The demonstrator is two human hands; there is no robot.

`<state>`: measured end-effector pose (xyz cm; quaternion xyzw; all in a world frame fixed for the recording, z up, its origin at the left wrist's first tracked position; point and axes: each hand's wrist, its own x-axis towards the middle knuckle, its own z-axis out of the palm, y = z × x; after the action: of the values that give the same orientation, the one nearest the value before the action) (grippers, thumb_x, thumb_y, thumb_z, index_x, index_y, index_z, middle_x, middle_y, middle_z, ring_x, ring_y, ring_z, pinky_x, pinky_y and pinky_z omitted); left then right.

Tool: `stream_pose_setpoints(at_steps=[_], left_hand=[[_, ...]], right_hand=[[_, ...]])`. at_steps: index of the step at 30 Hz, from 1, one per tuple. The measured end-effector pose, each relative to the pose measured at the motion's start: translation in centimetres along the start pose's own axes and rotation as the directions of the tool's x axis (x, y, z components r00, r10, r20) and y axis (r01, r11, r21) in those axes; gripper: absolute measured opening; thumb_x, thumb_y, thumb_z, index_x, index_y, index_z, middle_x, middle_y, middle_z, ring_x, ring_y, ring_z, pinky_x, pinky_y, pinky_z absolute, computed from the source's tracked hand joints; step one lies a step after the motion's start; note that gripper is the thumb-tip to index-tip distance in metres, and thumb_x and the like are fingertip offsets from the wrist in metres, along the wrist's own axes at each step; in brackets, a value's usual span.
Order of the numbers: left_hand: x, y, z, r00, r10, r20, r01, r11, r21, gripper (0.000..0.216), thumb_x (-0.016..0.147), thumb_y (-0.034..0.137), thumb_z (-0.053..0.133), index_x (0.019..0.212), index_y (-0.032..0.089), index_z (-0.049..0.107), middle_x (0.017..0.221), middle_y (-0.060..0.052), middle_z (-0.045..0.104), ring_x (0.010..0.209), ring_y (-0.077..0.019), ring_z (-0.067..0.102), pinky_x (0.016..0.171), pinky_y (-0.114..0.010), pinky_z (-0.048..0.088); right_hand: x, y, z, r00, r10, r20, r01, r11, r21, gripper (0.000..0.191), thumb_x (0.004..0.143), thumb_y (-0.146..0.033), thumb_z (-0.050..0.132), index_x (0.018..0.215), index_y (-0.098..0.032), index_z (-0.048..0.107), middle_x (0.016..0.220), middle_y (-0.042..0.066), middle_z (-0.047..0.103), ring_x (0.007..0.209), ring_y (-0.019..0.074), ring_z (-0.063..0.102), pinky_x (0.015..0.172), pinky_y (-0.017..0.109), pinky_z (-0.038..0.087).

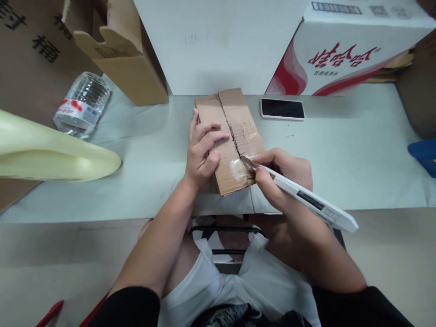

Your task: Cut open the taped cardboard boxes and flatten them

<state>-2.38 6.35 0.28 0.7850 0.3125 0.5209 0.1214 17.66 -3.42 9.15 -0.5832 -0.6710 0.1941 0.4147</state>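
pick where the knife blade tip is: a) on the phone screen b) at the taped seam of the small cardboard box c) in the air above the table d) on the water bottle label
b, the right hand holds the white utility knife with its blade tip on the taped seam of the small cardboard box, which the left hand presses down.

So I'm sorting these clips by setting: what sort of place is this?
Probably a packing or stockroom bench. Cartons crowd the table, among them a red-and-white printed carton, and the right hand runs a utility knife along a taped cardboard box steadied by the left hand.
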Motion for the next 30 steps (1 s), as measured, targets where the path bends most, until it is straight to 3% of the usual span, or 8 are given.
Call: stream_pose_setpoints(at_steps=[6,11,16,19,25,30], left_hand=[[-0.03,0.15,-0.03,0.999,-0.037,0.022,0.037,0.999,0.025,0.049,0.105,0.060,0.035,0.117,0.029,0.071,0.124,-0.006,0.070,0.131,-0.0287,0.064,0.140,-0.061,0.022],[-0.01,0.25,-0.18,0.999,-0.023,0.036,0.022,0.999,0.025,0.045,0.106,0.057,0.035,0.120,0.032,0.070,0.123,-0.003,0.069,0.131,-0.0249,0.065,0.140,-0.060,0.023],[-0.02,0.47,-0.16,0.997,-0.069,0.027,0.069,0.998,0.011,0.048,0.105,0.059,0.035,0.117,0.030,0.072,0.122,-0.005,0.070,0.131,-0.0288,0.064,0.139,-0.062,0.023],[0.05,0.53,-0.15,0.999,-0.044,0.010,0.044,0.999,-0.027,0.044,0.105,0.057,0.039,0.117,0.030,0.072,0.124,-0.005,0.069,0.128,-0.0291,0.065,0.140,-0.061,0.022],[0.10,0.16,-0.06,1.000,0.002,-0.003,-0.002,1.000,-0.015,0.043,0.105,0.056,0.039,0.118,0.031,0.072,0.120,-0.005,0.070,0.126,-0.0286,0.066,0.140,-0.060,0.022],[-0.01,-0.20,0.12,1.000,0.005,-0.014,-0.005,1.000,0.001,0.044,0.104,0.057,0.039,0.118,0.032,0.072,0.120,-0.005,0.070,0.123,-0.0290,0.067,0.139,-0.061,0.023]], right_hand=[[0.29,-0.14,0.01,1.000,-0.012,0.006,0.012,0.996,-0.090,0.015,0.080,-0.026,0.060,0.082,-0.021,0.075,0.061,-0.001,0.068,0.051,0.0111,0.057,0.055,0.023,0.043],[0.41,-0.04,-0.08,0.999,0.029,0.026,-0.028,0.999,-0.016,0.013,0.077,-0.025,0.057,0.078,-0.021,0.070,0.058,-0.003,0.065,0.048,0.0103,0.052,0.054,0.023,0.042],[0.23,0.13,-0.08,1.000,0.022,0.023,-0.021,1.000,-0.007,0.012,0.079,-0.025,0.059,0.081,-0.021,0.070,0.060,-0.003,0.066,0.050,0.0101,0.052,0.057,0.023,0.044],[0.38,-0.11,-0.23,0.997,0.040,0.065,-0.036,0.998,-0.060,0.014,0.080,-0.027,0.059,0.083,-0.021,0.072,0.063,-0.001,0.068,0.052,0.0110,0.054,0.057,0.024,0.042],[0.74,-0.19,-0.62,0.994,0.062,0.087,-0.066,0.997,0.043,0.014,0.076,-0.024,0.055,0.078,-0.019,0.068,0.061,-0.002,0.066,0.051,0.0096,0.053,0.055,0.022,0.041],[0.82,-0.27,-0.74,0.990,0.066,0.122,-0.068,0.997,0.019,0.015,0.077,-0.025,0.056,0.081,-0.019,0.070,0.061,-0.002,0.066,0.051,0.0094,0.051,0.057,0.023,0.042]])
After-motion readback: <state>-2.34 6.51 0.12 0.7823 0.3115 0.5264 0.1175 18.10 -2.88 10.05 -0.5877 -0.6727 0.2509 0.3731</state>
